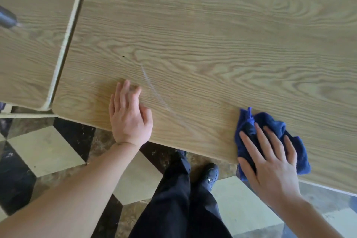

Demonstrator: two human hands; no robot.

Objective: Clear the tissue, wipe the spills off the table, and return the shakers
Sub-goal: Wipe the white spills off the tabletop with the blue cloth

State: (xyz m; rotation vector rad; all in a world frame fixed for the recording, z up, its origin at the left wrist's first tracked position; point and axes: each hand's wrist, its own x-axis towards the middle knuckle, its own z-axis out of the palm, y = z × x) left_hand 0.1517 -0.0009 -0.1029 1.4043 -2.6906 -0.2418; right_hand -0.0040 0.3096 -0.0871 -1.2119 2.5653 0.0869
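A crumpled blue cloth [270,121] lies at the near edge of the wooden table [212,35], partly hanging over it. My right hand [270,164] presses flat on the cloth with fingers spread. My left hand [129,114] rests flat on the table near its front edge, holding nothing. A thin wet streak [154,91] curves across the wood between the two hands. A small dark speck [124,56] sits beyond my left hand. No tissue or shaker is clearly visible.
A second wooden table [29,54] abuts on the left, with a narrow seam [67,35] between them. A blurred dark object [7,18] sits at its left edge. Below are a tiled floor [44,150] and my dark trousers and shoe [209,174].
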